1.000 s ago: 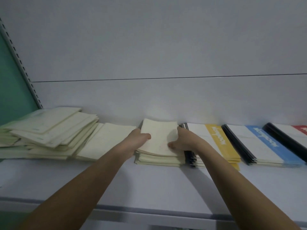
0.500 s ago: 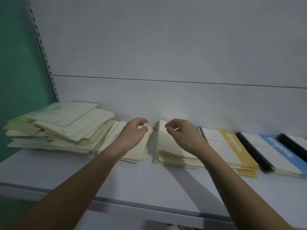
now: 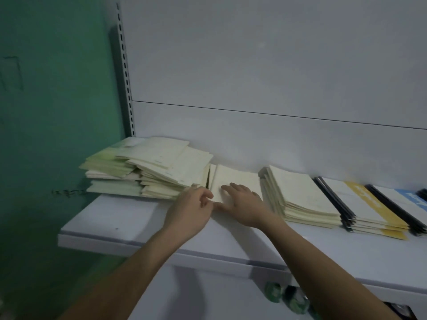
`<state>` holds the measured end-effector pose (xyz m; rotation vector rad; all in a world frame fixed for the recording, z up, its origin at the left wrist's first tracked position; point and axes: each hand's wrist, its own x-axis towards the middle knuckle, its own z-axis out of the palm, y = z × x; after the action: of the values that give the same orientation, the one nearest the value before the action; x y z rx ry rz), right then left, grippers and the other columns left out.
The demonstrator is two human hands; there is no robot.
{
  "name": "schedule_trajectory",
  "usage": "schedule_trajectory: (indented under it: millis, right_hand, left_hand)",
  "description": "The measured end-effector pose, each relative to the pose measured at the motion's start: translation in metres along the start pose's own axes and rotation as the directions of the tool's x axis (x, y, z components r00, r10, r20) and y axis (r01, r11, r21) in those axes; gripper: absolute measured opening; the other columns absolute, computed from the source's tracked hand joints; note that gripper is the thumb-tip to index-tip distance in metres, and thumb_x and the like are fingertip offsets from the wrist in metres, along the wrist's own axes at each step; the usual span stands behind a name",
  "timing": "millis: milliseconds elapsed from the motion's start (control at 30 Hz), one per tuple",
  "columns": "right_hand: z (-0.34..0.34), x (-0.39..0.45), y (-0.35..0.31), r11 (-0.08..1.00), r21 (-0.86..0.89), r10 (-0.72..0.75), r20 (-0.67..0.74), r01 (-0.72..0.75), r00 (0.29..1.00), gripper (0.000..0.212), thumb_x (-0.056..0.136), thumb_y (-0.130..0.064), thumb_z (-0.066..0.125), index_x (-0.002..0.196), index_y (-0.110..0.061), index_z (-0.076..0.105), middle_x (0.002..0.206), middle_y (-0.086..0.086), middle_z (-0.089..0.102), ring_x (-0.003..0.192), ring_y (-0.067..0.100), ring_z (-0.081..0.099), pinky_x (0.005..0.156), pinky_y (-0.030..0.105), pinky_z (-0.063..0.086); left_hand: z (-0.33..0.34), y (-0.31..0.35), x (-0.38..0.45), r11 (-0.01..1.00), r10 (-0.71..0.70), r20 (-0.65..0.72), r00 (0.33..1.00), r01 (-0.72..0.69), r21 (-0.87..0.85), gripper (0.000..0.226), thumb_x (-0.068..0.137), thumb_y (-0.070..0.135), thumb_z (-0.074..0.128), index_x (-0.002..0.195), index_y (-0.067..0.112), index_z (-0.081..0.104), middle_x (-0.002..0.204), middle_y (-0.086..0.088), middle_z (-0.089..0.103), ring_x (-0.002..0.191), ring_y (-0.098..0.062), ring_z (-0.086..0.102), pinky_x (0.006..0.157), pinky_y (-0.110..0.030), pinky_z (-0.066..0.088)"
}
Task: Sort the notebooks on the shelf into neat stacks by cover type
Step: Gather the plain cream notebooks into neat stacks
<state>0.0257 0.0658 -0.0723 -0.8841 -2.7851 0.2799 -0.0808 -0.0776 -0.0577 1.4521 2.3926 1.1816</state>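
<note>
A messy heap of pale cream notebooks [image 3: 152, 167] lies at the shelf's left end. Beside it lies a loose cream notebook [image 3: 235, 181] flat on the shelf. My right hand [image 3: 245, 204] rests on that notebook with fingers spread flat. My left hand [image 3: 191, 209] sits at the notebook's left front corner, fingers loosely curled by its edge; whether it pinches the edge is unclear. To the right stands a neat cream stack [image 3: 300, 199], then a stack with a yellow stripe [image 3: 367, 204] and one with a blue stripe [image 3: 411, 199].
The white shelf [image 3: 129, 218] ends at the left against a green wall [image 3: 50, 112]. A slotted upright rail [image 3: 124, 65] runs up the back panel. Below the shelf, small green and dark items [image 3: 286, 294] show on a lower level.
Both hands left the neat cream stack and moved left onto the loose notebook beside the heap. The view has swung left and pulled back.
</note>
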Motion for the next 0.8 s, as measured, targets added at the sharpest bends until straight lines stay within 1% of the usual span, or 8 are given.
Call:
schedule_trajectory:
  millis: [300,400,467,500,533,600,700,800]
  right_hand:
    - [0.015,-0.025,-0.008,0.988,-0.156,-0.018,-0.079,0.006,0.997,0.059,0.094,-0.061,0.038,0.143,-0.028,0.036,0.134,-0.008,0.050,0.119,0.016,0.048,0.096,0.041,0.041]
    - [0.020,-0.040,-0.013,0.997,-0.076,-0.022,-0.109,0.014,0.994,0.053,0.097,-0.058,0.031,0.141,-0.029,0.039,0.135,-0.008,0.051,0.122,0.018,0.049,0.098,0.042,0.041]
    - [0.015,-0.052,-0.021,0.957,0.290,0.072,-0.201,-0.011,0.977,0.055,0.098,-0.061,0.026,0.140,-0.031,0.046,0.139,-0.013,0.053,0.126,0.012,0.049,0.103,0.038,0.040]
    - [0.010,-0.058,-0.025,0.891,0.455,0.126,-0.261,0.007,0.957,0.055,0.097,-0.063,0.026,0.132,-0.032,0.054,0.129,-0.019,0.059,0.119,0.008,0.054,0.098,0.034,0.043]
    - [0.005,-0.064,-0.031,0.831,0.555,0.167,-0.316,0.040,0.934,0.051,0.097,-0.063,0.026,0.117,-0.032,0.062,0.112,-0.024,0.065,0.105,0.002,0.058,0.088,0.029,0.044]
    - [-0.004,-0.076,-0.042,0.786,0.614,0.194,-0.349,0.068,0.917,0.040,0.099,-0.054,0.029,0.100,-0.034,0.064,0.092,-0.028,0.066,0.088,-0.006,0.059,0.076,0.021,0.042]
    - [-0.007,-0.090,-0.057,0.843,0.528,0.074,-0.314,0.109,0.947,0.041,0.102,-0.049,0.032,0.134,-0.039,0.054,0.127,-0.028,0.059,0.117,-0.011,0.051,0.096,0.013,0.040]
    - [-0.011,-0.094,-0.060,0.861,0.491,0.025,-0.302,0.133,0.953,0.038,0.100,-0.048,0.038,0.137,-0.049,0.044,0.130,-0.041,0.047,0.123,-0.017,0.042,0.100,0.009,0.035]
  left_hand:
    - [-0.018,-0.032,-0.007,0.997,-0.016,0.127,0.992,0.006,0.080,0.022,0.094,0.032,0.048,0.111,0.028,0.062,0.107,0.010,0.062,0.099,-0.015,0.057,0.085,-0.035,0.051]
    - [-0.012,-0.032,-0.004,0.997,-0.039,0.164,0.986,0.049,-0.055,0.023,0.096,0.034,0.047,0.107,0.022,0.064,0.106,0.003,0.066,0.098,-0.018,0.061,0.087,-0.037,0.051]
    - [-0.012,-0.020,-0.002,0.854,-0.171,0.340,0.925,0.311,-0.416,0.031,0.097,0.037,0.049,0.111,0.014,0.064,0.109,-0.008,0.067,0.097,-0.023,0.065,0.087,-0.036,0.052]
    - [-0.014,-0.011,-0.001,0.672,-0.196,0.492,0.848,0.482,-0.563,0.037,0.097,0.042,0.049,0.116,0.013,0.062,0.113,-0.012,0.066,0.098,-0.026,0.066,0.086,-0.038,0.053]
    - [-0.016,-0.005,0.001,0.482,-0.166,0.606,0.778,0.600,-0.638,0.043,0.097,0.047,0.048,0.120,0.012,0.059,0.118,-0.015,0.064,0.100,-0.030,0.067,0.087,-0.042,0.055]
    - [-0.018,0.005,0.010,0.290,-0.074,0.683,0.727,0.671,-0.683,0.052,0.095,0.054,0.046,0.124,0.013,0.057,0.121,-0.021,0.063,0.104,-0.038,0.066,0.086,-0.052,0.055]
    - [-0.021,0.017,0.020,0.173,-0.048,0.686,0.726,0.682,-0.710,0.052,0.094,0.051,0.049,0.121,0.008,0.060,0.096,-0.019,0.072,0.083,-0.035,0.070,0.076,-0.052,0.058]
    - [-0.023,0.025,0.020,0.229,-0.064,0.685,0.726,0.678,-0.698,0.030,0.094,0.032,0.053,0.103,0.004,0.062,0.072,-0.014,0.068,0.060,-0.029,0.067,0.061,-0.039,0.057]
